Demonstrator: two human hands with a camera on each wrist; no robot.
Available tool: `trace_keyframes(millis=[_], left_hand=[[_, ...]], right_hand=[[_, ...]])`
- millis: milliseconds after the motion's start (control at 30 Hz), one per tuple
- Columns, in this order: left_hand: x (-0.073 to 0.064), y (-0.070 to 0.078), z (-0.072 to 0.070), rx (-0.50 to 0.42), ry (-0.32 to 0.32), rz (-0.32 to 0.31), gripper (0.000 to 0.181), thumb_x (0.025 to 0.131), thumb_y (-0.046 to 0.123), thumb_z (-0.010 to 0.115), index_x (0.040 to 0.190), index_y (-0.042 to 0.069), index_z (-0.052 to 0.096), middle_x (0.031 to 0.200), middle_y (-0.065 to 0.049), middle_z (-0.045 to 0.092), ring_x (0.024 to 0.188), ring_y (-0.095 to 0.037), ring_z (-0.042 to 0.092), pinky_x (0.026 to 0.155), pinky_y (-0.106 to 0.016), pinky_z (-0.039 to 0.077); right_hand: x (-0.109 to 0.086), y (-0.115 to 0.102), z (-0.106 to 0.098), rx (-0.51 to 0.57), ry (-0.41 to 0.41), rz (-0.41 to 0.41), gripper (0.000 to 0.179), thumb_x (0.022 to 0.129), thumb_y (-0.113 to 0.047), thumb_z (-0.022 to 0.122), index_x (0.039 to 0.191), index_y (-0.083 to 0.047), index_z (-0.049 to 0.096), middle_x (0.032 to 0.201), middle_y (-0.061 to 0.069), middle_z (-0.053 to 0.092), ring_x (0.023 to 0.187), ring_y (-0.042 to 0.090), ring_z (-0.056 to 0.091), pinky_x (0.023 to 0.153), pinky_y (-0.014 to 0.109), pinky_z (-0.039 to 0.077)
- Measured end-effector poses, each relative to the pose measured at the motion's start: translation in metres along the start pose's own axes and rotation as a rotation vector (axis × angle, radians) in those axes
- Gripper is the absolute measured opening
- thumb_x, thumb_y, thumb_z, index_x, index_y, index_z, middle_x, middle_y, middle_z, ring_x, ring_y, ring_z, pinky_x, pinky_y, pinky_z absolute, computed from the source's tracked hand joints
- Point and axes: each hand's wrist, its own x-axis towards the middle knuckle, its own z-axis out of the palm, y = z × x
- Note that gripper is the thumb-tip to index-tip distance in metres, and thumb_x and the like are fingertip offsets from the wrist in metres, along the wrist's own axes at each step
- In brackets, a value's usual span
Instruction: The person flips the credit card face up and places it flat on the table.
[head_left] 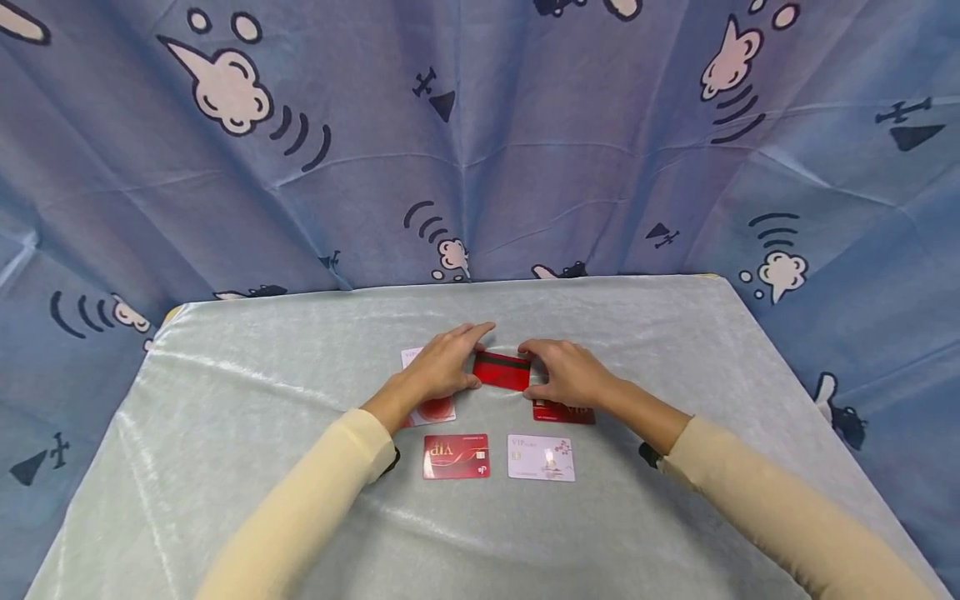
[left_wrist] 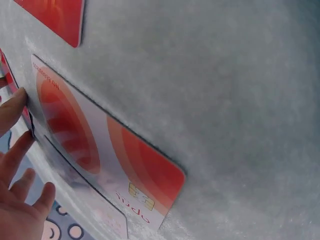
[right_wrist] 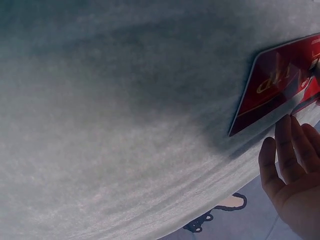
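A red card with a black stripe point(head_left: 502, 372) is held between both hands, above the middle of the cloth. My left hand point(head_left: 444, 363) pinches its left end between thumb and a finger; the other fingers spread out in the left wrist view. At the card's right end, my right hand point(head_left: 573, 372) pinches with thumb and forefinger. Under the right hand lies a dark red VIP card point(head_left: 566, 413). Beneath the left hand are a white card with red-orange curves point(left_wrist: 72, 120) and a pale card point(head_left: 408, 357), both partly hidden.
Nearer the front lie a red VIP card point(head_left: 456, 457) and a white VIP card point(head_left: 541, 458), side by side. A pale grey cloth point(head_left: 262, 467) covers the table. Behind it hangs a blue patterned curtain point(head_left: 525, 208).
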Motion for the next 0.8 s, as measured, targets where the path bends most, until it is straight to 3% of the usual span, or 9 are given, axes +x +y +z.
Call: trace_keyframes(millis=[233, 800], left_hand=[[-0.002, 0.003, -0.003, -0.024, 0.012, 0.01, 0.085, 0.081, 0.009, 0.082, 0.153, 0.009, 0.036, 0.128, -0.011, 0.062, 0.123, -0.024, 0.055, 0.11, -0.042, 0.038], [-0.004, 0.014, -0.012, -0.142, 0.065, 0.068, 0.086, 0.08, 0.004, 0.082, 0.153, 0.01, 0.036, 0.137, -0.015, 0.058, 0.123, -0.023, 0.058, 0.11, -0.04, 0.038]], right_hand=[[0.001, 0.0, 0.0, 0.006, -0.004, 0.008, 0.065, 0.079, -0.026, 0.085, 0.134, -0.003, 0.058, 0.122, 0.009, 0.067, 0.104, 0.024, 0.062, 0.097, 0.045, 0.05], [0.0, -0.001, 0.001, 0.008, 0.001, 0.008, 0.066, 0.079, -0.025, 0.085, 0.134, -0.002, 0.058, 0.122, 0.011, 0.067, 0.102, 0.023, 0.063, 0.095, 0.044, 0.051]])
